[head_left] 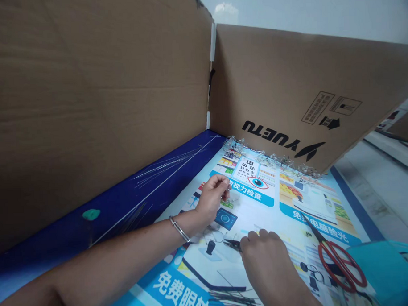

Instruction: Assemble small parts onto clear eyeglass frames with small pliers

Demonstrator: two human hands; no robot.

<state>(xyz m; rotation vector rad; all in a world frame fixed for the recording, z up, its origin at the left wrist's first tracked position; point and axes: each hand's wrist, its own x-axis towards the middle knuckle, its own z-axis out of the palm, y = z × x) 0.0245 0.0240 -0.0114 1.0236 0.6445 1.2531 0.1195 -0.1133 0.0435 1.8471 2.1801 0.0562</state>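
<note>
A person's two bare hands work over a bench point(179, 164) with a dark blue top, partly covered by a printed poster sheet point(239, 264) showing Chinese lettering and an eye chart. The left hand point(212, 196), with a silver bracelet point(180, 229) at its wrist, is over the middle of the sheet. Its fingers are curled, thumb and forefinger pinched together on what seems to be a tiny piece point(228, 189), too small to make out clearly. The right hand point(266, 258), nearer the front edge, is closed around pliers point(232, 245), whose dark tip points left, just apart from the left hand.

By the right edge lie red-handled scissors point(343, 264), blades pointing toward the far edge, beside a turquoise item point(382, 265). Short dark wires point(236, 299) lie loosely bunched by the near edge. Thin pale strands point(171, 162) stretch along the blue strip near the left edge. Small clear pieces point(281, 161) form a tangled row along the far edge, at the foot of a cardboard panel point(271, 79) printed "YUETU" upside down. A second, plain cardboard wall point(104, 85) rises along the left edge, meeting it at the far left corner.
</note>
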